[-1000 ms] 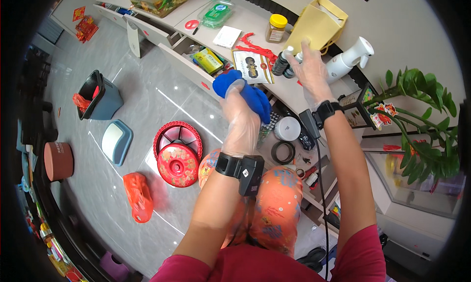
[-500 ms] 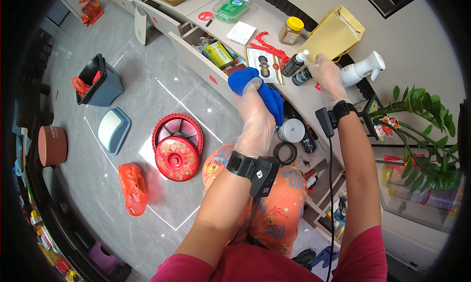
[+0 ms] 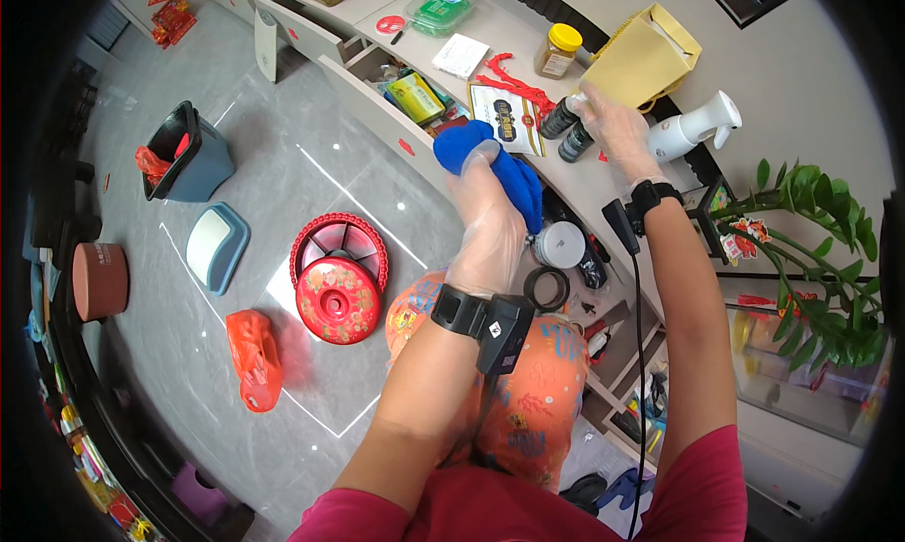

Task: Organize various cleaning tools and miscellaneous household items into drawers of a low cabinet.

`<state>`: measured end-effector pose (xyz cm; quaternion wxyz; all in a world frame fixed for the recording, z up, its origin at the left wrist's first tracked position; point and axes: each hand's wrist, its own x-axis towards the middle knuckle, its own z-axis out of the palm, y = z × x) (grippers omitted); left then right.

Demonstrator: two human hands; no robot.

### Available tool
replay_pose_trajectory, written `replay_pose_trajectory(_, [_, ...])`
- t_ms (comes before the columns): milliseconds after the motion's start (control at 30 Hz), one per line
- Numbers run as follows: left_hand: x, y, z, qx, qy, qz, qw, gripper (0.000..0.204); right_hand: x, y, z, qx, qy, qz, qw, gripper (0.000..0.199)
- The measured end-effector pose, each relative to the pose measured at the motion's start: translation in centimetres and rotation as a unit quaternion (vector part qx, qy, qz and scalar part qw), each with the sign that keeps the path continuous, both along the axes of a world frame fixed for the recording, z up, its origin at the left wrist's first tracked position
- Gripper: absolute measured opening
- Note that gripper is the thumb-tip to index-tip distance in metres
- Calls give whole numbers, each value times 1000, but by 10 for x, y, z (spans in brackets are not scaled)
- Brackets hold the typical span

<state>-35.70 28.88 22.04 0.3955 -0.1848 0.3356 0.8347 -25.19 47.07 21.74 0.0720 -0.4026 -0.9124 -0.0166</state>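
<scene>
A bunched blue cloth (image 3: pixel 517 179) is held in my left hand (image 3: pixel 485 207), which wears a clear plastic glove, above the open drawer. My right hand (image 3: pixel 617 137), gloved the same way, reaches over the cabinet top. Its fingers close around the pale top of a black bottle (image 3: pixel 558 120). A second dark bottle (image 3: pixel 576 144) stands right beside that one, under the hand. A white spray bottle (image 3: pixel 693 129) is to the right of my right hand, and a yellow paper bag (image 3: pixel 641 59) lies just behind it.
A yellow-lidded jar (image 3: pixel 558 52), red ribbon (image 3: pixel 514 82) and white packet (image 3: pixel 507 118) are on the cabinet top. An open drawer (image 3: pixel 391 108) juts out, full of small items. On the floor are a red snack box (image 3: pixel 337 302), an orange bag (image 3: pixel 253 363) and a bin (image 3: pixel 203 160). A plant (image 3: pixel 811 231) stands right.
My right hand has shifted slightly left, and its fingers now cover the pale top of the black bottle that showed before. The left hand keeps the blue cloth, nearly unmoved.
</scene>
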Motion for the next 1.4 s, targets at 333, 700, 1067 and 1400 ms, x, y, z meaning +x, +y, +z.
replay_pose_trajectory(333, [-10,-4,10,9,-6,-37,999,20,90,-89,24,-69,234,-116,963,27])
replay_pose_trajectory(700, [8,-3,9,-20,4,-66,998,20,298,-248,4,-164,236,-387,876,23])
replay_pose_trajectory(1067, [24,2,-8,-48,27,-110,992,22,324,-210,-171,-38,297,-448,843,23])
replay_pose_trajectory(1400, [31,6,3,-62,-6,-107,992,8,311,-206,-188,-79,242,-416,873,20])
